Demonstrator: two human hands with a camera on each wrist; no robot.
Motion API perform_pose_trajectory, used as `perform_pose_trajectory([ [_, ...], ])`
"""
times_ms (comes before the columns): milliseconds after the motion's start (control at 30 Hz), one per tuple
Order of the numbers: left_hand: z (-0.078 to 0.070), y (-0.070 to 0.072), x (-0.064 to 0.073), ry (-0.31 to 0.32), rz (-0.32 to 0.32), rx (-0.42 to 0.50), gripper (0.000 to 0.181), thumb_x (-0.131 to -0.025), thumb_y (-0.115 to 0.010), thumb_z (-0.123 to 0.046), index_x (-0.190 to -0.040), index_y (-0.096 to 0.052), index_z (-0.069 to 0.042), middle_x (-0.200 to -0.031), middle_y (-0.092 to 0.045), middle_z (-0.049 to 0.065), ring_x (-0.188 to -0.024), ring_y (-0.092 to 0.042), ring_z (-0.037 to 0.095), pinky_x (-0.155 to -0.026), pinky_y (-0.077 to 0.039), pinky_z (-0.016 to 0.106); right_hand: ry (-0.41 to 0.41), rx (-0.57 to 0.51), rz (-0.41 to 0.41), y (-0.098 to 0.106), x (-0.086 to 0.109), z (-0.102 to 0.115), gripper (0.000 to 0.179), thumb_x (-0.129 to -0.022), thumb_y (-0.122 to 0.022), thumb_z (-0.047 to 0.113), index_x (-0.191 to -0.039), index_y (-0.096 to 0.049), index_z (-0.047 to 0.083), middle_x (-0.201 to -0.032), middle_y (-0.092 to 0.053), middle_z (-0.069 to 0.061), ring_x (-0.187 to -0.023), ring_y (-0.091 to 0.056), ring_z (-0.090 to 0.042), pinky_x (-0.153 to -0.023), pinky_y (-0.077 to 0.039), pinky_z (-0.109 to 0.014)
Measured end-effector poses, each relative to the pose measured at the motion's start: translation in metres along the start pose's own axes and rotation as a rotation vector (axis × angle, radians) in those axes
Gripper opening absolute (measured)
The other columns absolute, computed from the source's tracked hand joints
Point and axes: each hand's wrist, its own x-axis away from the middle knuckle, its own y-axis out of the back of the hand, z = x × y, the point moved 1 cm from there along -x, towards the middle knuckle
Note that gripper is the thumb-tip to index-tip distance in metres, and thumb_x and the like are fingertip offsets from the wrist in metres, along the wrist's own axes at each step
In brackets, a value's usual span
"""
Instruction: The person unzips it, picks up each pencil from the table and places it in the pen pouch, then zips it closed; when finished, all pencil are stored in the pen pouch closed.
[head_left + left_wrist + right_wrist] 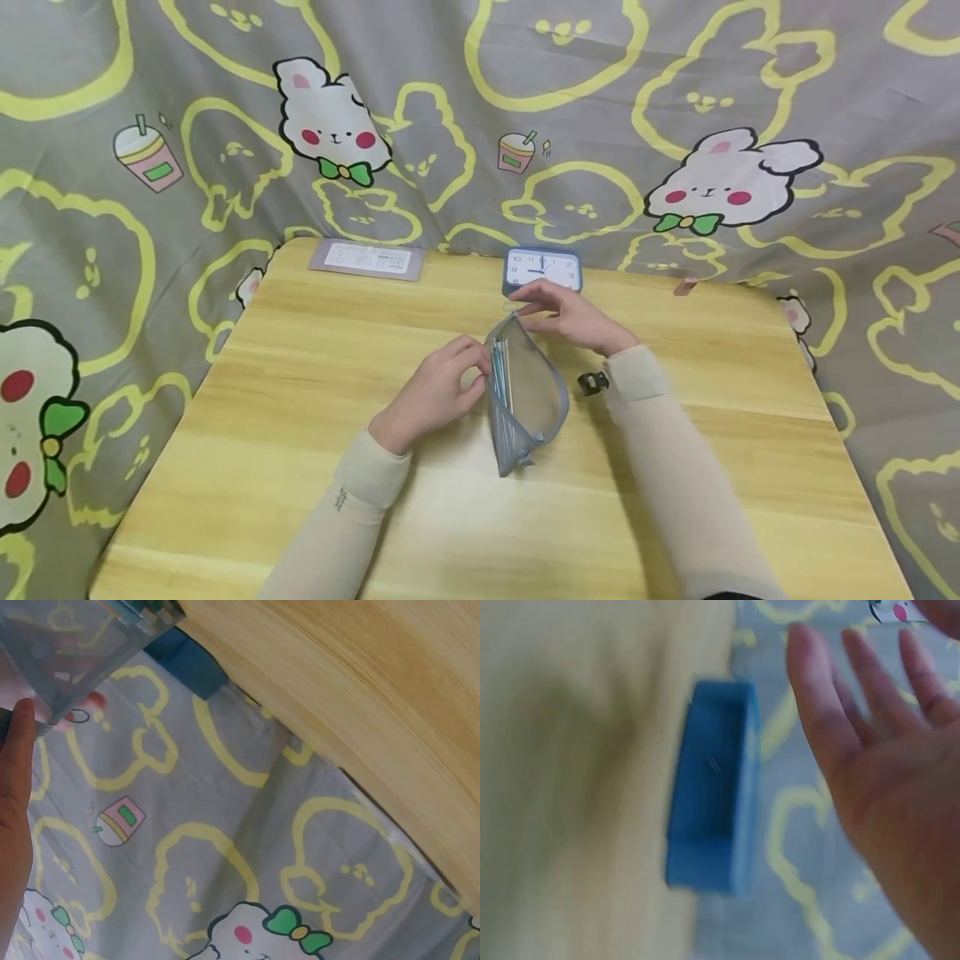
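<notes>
A grey-blue mesh zipper pouch [538, 379] stands tilted with its mouth spread wide. Several slim pens [501, 375] lean along the left inner side. My left hand [435, 387] pinches the pouch's left rim between fingers and thumb. In the left wrist view, the thumb [19, 761] shows beside the see-through pouch [75, 645]. Close by the pouch's far end is my right hand [573, 317], just in front of the clock. Its fingers [817, 690] are stretched out and hold nothing in the right wrist view.
A blue-framed clock [543, 268] stands at the table's back edge; the right wrist view shows its blue casing [705, 780]. To its left lies a flat mauve box [367, 258] with a white label. A small brown piece [684, 287] sits at the back right. Patterned curtain [465, 125] surrounds the table.
</notes>
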Motion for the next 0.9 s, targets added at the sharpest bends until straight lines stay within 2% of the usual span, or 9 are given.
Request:
perform_pose_trajectory([
  [33,-0.001,-0.002,0.002,-0.003,-0.001,0.004,0.017,-0.085,-0.074,0.005,-0.093,-0.065,-0.008,-0.106,-0.070,0.006,-0.100,-0.071,0.022,-0.092,-0.063,0.035,0.017,-0.061,0.037,-0.005,0.000,-0.005,0.048,-0.098,-0.073,0.006,-0.143,-0.056,0.007,-0.145,-0.064,-0.014,-0.130,-0.064,-0.033,-0.111,-0.053,-0.048],
  [100,-0.002,-0.007,0.005,-0.007,0.005,0.012,0.019,-0.085,-0.074,0.005,-0.093,-0.065,-0.009,-0.105,-0.069,0.005,-0.099,-0.071,0.021,-0.091,-0.063,0.035,0.036,-0.139,0.072,-0.012,0.002,-0.011,0.054,-0.097,-0.072,0.001,-0.147,-0.052,0.004,-0.141,-0.066,-0.017,-0.128,-0.064,-0.033,-0.111,-0.054,-0.046],
  [267,-0.007,-0.012,0.007,-0.001,0.021,0.018,0.017,-0.086,-0.075,0.003,-0.097,-0.067,-0.008,-0.113,-0.069,0.009,-0.103,-0.071,0.024,-0.094,-0.063,0.036,0.042,-0.152,0.003,-0.018,0.019,-0.013,0.052,-0.093,-0.076,-0.001,-0.140,-0.056,0.002,-0.115,-0.074,-0.014,-0.109,-0.070,-0.024,-0.097,-0.060,-0.032],
  [400,-0.019,-0.002,0.011,0.133,0.064,-0.011,0.030,-0.092,-0.076,-0.010,-0.121,-0.066,-0.006,-0.136,-0.064,0.014,-0.118,-0.069,0.030,-0.098,-0.062,0.044,0.052,-0.086,-0.124,-0.015,0.036,-0.006,0.041,-0.094,-0.078,0.006,-0.131,-0.061,0.000,-0.110,-0.074,-0.011,-0.101,-0.072,-0.023,-0.090,-0.060,-0.027],
  [533,-0.042,0.007,0.018,0.295,0.204,-0.129,0.073,-0.095,-0.076,-0.045,-0.152,-0.048,-0.009,-0.146,-0.061,0.012,-0.115,-0.070,0.029,-0.089,-0.064,0.049,0.035,0.038,-0.317,-0.007,0.067,-0.004,0.034,-0.094,-0.079,0.008,-0.123,-0.064,0.000,-0.109,-0.076,-0.012,-0.097,-0.071,-0.017,-0.082,-0.062,-0.023],
  [633,-0.053,0.003,0.023,0.310,0.257,-0.231,0.091,-0.090,-0.079,-0.055,-0.157,-0.040,-0.007,-0.144,-0.062,0.015,-0.103,-0.074,0.029,-0.074,-0.065,0.047,0.013,0.084,-0.440,-0.003,0.096,-0.006,0.029,-0.095,-0.078,0.006,-0.120,-0.064,0.001,-0.108,-0.076,-0.013,-0.094,-0.070,-0.012,-0.077,-0.061,-0.018],
  [700,-0.053,-0.005,0.024,0.275,0.214,-0.279,0.085,-0.090,-0.082,-0.047,-0.152,-0.045,-0.003,-0.136,-0.067,0.017,-0.095,-0.075,0.031,-0.065,-0.063,0.045,0.017,0.070,-0.502,-0.003,0.112,-0.008,0.027,-0.095,-0.077,0.004,-0.119,-0.063,0.001,-0.108,-0.074,-0.014,-0.094,-0.069,-0.009,-0.076,-0.061,-0.016],
  [800,-0.046,-0.016,0.027,0.245,0.093,-0.297,0.055,-0.094,-0.082,-0.027,-0.136,-0.060,-0.001,-0.119,-0.075,0.016,-0.087,-0.076,0.029,-0.062,-0.063,0.043,0.046,0.014,-0.552,-0.005,0.130,-0.012,0.024,-0.096,-0.074,0.002,-0.117,-0.062,-0.001,-0.109,-0.071,-0.017,-0.097,-0.070,-0.008,-0.078,-0.062,-0.016],
  [900,-0.037,-0.024,0.033,0.272,-0.024,-0.249,0.024,-0.095,-0.079,-0.015,-0.115,-0.072,-0.004,-0.102,-0.080,0.012,-0.081,-0.077,0.025,-0.064,-0.063,0.043,0.069,-0.037,-0.549,-0.010,0.140,-0.019,0.020,-0.098,-0.071,0.000,-0.115,-0.061,-0.004,-0.112,-0.069,-0.019,-0.101,-0.070,-0.006,-0.081,-0.063,-0.018],
])
